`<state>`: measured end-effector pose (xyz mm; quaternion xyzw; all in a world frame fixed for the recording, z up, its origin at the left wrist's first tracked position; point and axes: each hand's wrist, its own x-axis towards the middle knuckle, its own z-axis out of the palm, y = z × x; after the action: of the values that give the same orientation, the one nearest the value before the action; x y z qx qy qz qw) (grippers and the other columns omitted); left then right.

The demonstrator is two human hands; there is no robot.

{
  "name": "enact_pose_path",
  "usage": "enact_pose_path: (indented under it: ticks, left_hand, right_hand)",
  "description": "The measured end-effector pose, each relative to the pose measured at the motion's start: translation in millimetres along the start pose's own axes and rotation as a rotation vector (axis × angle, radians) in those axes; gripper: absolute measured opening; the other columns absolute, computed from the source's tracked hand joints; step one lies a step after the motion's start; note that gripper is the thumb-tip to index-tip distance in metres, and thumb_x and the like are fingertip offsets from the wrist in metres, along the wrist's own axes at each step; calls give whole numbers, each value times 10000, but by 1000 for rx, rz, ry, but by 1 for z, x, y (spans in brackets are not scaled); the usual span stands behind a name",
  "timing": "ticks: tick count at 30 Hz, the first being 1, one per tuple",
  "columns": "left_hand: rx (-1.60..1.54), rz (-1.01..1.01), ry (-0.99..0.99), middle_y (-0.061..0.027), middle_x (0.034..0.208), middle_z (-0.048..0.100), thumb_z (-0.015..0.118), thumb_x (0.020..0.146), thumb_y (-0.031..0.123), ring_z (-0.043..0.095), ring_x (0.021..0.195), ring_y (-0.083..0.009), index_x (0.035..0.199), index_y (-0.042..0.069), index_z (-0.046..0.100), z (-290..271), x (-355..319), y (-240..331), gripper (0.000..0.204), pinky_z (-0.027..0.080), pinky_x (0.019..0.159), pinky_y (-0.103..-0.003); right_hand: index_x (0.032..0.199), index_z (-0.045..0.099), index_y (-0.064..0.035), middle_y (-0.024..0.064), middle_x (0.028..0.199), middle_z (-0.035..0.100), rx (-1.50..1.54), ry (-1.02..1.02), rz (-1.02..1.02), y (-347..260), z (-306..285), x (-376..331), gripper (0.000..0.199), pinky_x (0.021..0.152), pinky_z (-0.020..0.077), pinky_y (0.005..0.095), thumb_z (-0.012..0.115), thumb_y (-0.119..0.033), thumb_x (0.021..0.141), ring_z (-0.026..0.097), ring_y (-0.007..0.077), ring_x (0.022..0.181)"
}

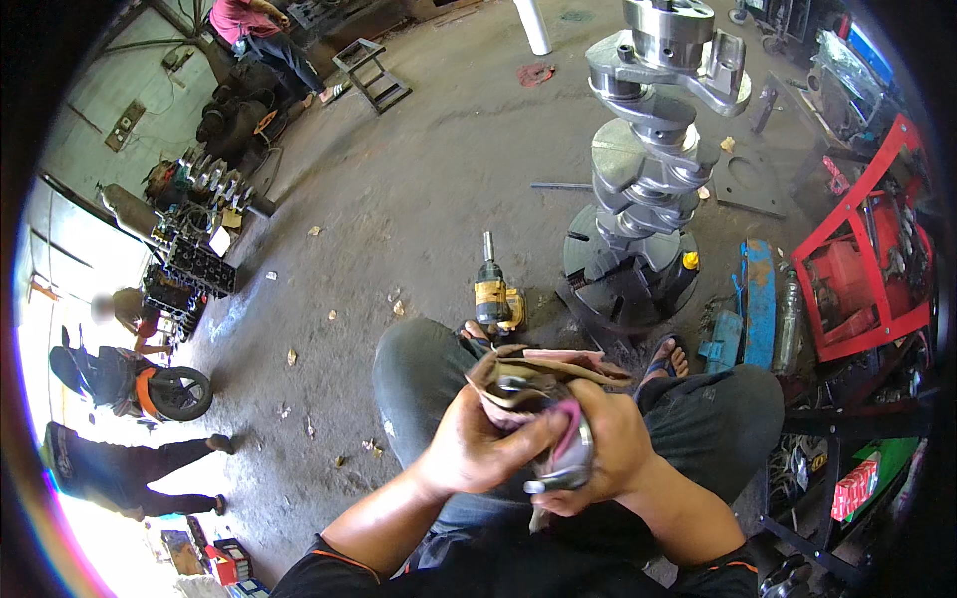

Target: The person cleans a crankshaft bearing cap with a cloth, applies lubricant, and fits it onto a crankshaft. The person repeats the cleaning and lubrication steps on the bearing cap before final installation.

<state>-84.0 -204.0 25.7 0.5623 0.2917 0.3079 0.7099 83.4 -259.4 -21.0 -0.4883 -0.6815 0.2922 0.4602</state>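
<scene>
Both hands are closed together over my lap. My left hand [462,447] grips the near side of a crumpled brown and pinkish rag [518,377], its thumb pressed across the middle. My right hand [620,448] is wrapped round a shiny curved metal part [570,466] with the rag bunched about it. Motion blur and my fingers hide the part's exact kind. A yellow and black cordless impact wrench [491,299] stands on the floor just beyond my knees. Ahead to the right, a large steel crankshaft [648,159] rises upright from a round slotted base [628,289].
A red metal frame [847,249] and a blue metal piece [760,299] are at the right. Engine parts [194,264] and a motorbike [135,384] stand at the left. One person [261,40] stands at the far left; others are near the bright doorway.
</scene>
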Motion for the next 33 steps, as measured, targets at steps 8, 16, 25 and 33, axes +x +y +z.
enact_pose_path:
  ticks: [8,16,25,33]
  left_hand:
    - [9,-50,21,-134,1277,639,683,992,171,598,1161,-200,1337,-29,533,3,-5,-17,425,466,1031,-360]
    - [329,373,129,-213,1415,569,462,1077,192,537,1325,-321,1375,-74,510,-5,-19,-32,402,363,1137,-415]
    - [-543,-266,600,-177,1435,561,408,1102,394,558,1314,-279,1395,-19,522,-20,-40,-15,520,441,1118,-408]
    - [1014,613,53,-165,1481,511,631,830,208,479,1327,-366,1360,36,557,14,-39,-36,563,399,1056,-498]
  right_hand:
    - [1099,621,-61,153,875,705,17,53,-71,7,5,4,932,666,592,449,825,-791,557,715,366,711]
    - [1073,639,10,116,891,694,150,129,-188,8,-6,2,1020,719,576,364,874,-783,476,723,295,762]
    - [1093,593,-3,140,886,664,188,242,-15,15,-14,-2,984,729,569,386,890,-723,492,716,305,783]
    - [1215,595,-4,129,1032,708,483,198,155,18,8,-1,919,834,549,385,834,-675,635,703,277,921]
